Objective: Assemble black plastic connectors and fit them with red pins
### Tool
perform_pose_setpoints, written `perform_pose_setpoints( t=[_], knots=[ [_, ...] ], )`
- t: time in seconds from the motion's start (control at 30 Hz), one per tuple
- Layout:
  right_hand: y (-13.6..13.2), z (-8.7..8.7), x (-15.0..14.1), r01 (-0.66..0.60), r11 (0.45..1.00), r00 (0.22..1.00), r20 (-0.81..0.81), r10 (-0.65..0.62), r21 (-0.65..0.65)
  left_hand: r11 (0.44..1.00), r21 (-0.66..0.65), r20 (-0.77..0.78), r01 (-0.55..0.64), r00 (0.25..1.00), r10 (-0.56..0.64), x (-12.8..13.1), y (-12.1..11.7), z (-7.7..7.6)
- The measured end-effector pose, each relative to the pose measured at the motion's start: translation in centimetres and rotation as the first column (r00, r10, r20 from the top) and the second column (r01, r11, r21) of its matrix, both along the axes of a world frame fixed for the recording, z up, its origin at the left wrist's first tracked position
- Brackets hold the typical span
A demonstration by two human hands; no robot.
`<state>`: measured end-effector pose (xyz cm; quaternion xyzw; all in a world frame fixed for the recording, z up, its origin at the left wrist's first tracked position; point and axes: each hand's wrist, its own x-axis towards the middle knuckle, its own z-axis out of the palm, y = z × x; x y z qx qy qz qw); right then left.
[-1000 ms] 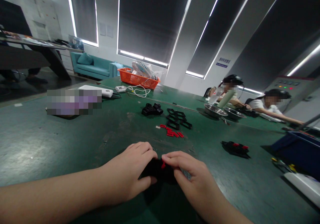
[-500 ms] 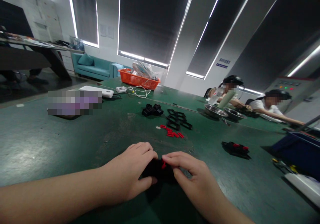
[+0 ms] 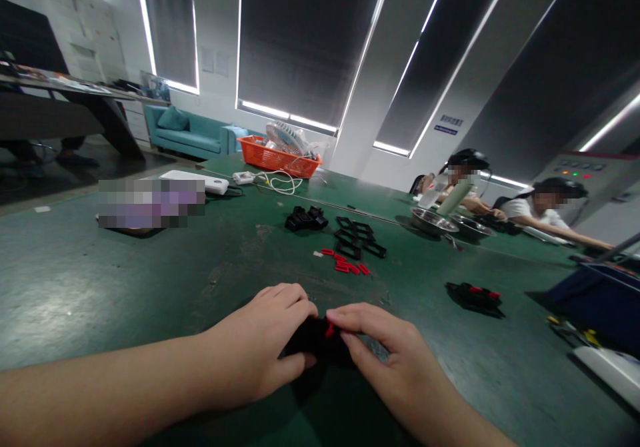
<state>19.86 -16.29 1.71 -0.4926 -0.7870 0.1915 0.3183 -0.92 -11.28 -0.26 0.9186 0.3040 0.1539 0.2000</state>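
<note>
A black plastic part (image 3: pixel 320 350) is held low over the green table, mostly covered by fingers and shadow. My left hand (image 3: pixel 273 340) is closed round its left side, with the thumb below. On the right, my right hand (image 3: pixel 387 347) pinches the part's right side, its fingertips by a small red piece (image 3: pixel 329 330) set in it. Beyond the hands lie several loose red rings (image 3: pixel 349 267) and several black rectangular frames (image 3: pixel 349 248). A cluster of black parts (image 3: pixel 306 218) sits behind them. Off to the right rests a black part with red pieces (image 3: pixel 476 298).
An orange basket (image 3: pixel 278 162) with a fan stands at the far edge, near a white cable (image 3: pixel 285 184). Metal bowls (image 3: pixel 433 222) stand farther right, where two people sit. A dark blue bin (image 3: pixel 595 304) is at the right; a white device (image 3: pixel 197 182) lies left.
Both hands keep their hold on the black part. The right thumb and fingertips have shifted very slightly, and the whole view has moved a little.
</note>
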Motion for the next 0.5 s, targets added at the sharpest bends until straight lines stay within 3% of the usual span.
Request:
perform_pose_setpoints(
  t=[0.33, 0.5],
  knots=[
    [-0.24, 0.16, 0.18, 0.01, 0.999, 1.0, 0.015, -0.009, -0.049, 1.0, -0.009, 0.001, -0.001, 1.0, 0.001, 0.04, -0.08, 0.12],
    [-0.18, -0.22, 0.02, 0.12, 0.981, 0.991, 0.084, -0.108, -0.153, 1.0, -0.006, -0.015, 0.002, 1.0, -0.002, -0.08, -0.19, 0.2]
  ],
)
